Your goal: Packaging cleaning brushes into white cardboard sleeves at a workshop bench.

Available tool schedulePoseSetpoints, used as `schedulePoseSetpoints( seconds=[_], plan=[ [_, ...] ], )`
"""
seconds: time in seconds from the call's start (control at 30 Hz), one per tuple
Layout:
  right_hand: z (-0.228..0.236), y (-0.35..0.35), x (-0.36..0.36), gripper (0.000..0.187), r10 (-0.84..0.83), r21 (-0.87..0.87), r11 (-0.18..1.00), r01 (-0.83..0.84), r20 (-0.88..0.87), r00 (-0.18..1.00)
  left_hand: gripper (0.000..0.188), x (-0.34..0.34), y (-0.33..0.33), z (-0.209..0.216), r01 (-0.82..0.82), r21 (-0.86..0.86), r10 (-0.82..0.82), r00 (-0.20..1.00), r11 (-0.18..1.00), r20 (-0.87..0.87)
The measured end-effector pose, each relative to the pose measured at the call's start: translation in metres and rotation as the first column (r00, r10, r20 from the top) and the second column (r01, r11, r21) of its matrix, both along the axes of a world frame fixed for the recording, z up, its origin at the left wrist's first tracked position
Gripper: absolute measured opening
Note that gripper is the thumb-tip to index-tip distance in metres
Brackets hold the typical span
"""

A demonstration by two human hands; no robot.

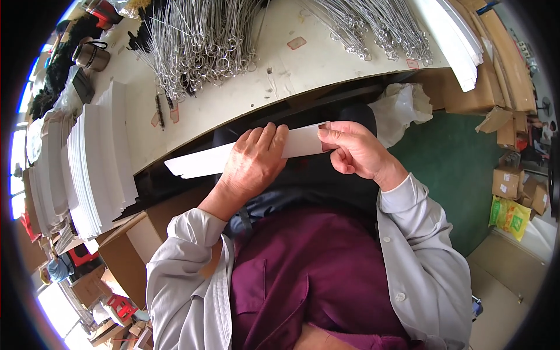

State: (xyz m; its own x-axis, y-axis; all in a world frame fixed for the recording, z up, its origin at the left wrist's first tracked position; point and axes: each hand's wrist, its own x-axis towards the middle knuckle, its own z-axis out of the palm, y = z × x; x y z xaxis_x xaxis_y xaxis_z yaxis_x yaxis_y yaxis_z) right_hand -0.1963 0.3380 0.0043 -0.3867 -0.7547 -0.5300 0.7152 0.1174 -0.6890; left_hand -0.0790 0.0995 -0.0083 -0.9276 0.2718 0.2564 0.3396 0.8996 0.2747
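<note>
Above my lap, in front of the table's near edge, a long, narrow white card sleeve is held slightly tilted, its right end higher. My left hand is closed over its middle, fingers across the top. At its right end my right hand pinches the edge between thumb and fingers, where a small dark opening shows. What may lie inside the sleeve is hidden. Just beyond my hands, on the white table, lies a big pile of thin metal wires with ring ends.
Stacked flat white cartons stand at the left, and more white card lies far right. A second wire bundle, two thin dark brushes and a metal flask are on the table. Crumpled plastic hangs at the right.
</note>
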Motion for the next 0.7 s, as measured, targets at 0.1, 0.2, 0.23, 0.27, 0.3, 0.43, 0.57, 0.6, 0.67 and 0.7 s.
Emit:
schedulePoseSetpoints(
  seconds=[0.1,0.2,0.23,0.27,0.3,0.43,0.57,0.6,0.67,0.7],
  plan=[
    [0.011,0.002,0.003,0.039,0.049,0.118,0.993,-0.025,-0.205,0.977,0.066,0.001,0.001,0.002,-0.035,0.060,0.030,0.996,0.998,0.086],
    [0.019,-0.002,0.006,0.049,0.186,0.254,0.960,0.115,-0.893,0.411,0.063,-0.003,-0.008,0.005,-0.071,0.081,0.059,0.988,0.994,0.143],
    [0.022,-0.005,0.008,0.056,0.229,0.181,0.961,0.210,-0.945,-0.232,0.063,-0.004,-0.007,0.005,-0.070,0.081,0.057,0.988,0.994,0.144],
    [0.026,-0.012,0.012,0.065,0.248,0.216,0.962,0.168,-0.946,-0.207,0.061,-0.006,-0.005,0.005,-0.055,0.105,0.039,0.988,0.993,0.152],
    [0.024,-0.017,0.014,0.064,0.277,0.254,0.960,0.116,-0.922,-0.272,0.060,-0.007,-0.002,0.005,-0.041,0.129,0.020,0.987,0.991,0.160],
    [0.001,-0.027,0.016,0.061,0.348,0.364,0.931,0.017,-0.875,-0.337,0.059,-0.013,0.008,0.007,-0.018,0.187,-0.014,0.986,0.982,0.168],
    [0.002,-0.027,0.010,0.059,0.319,0.357,0.934,-0.031,-0.867,-0.382,0.061,-0.005,0.006,0.009,-0.050,0.197,0.018,0.986,0.979,0.163],
    [0.004,-0.026,0.007,0.059,0.312,0.352,0.935,-0.038,-0.869,-0.384,0.063,-0.002,0.002,0.015,-0.049,0.194,0.022,0.990,0.980,0.137],
    [0.009,-0.023,0.002,0.064,0.395,0.428,0.903,-0.024,-0.853,-0.340,0.064,0.002,-0.006,0.021,-0.044,0.196,0.023,0.994,0.980,0.109],
    [0.012,-0.022,0.001,0.064,0.394,0.427,0.904,-0.025,-0.853,-0.341,0.065,0.005,-0.013,0.023,-0.061,0.170,0.041,0.993,0.984,0.115]
  ],
)
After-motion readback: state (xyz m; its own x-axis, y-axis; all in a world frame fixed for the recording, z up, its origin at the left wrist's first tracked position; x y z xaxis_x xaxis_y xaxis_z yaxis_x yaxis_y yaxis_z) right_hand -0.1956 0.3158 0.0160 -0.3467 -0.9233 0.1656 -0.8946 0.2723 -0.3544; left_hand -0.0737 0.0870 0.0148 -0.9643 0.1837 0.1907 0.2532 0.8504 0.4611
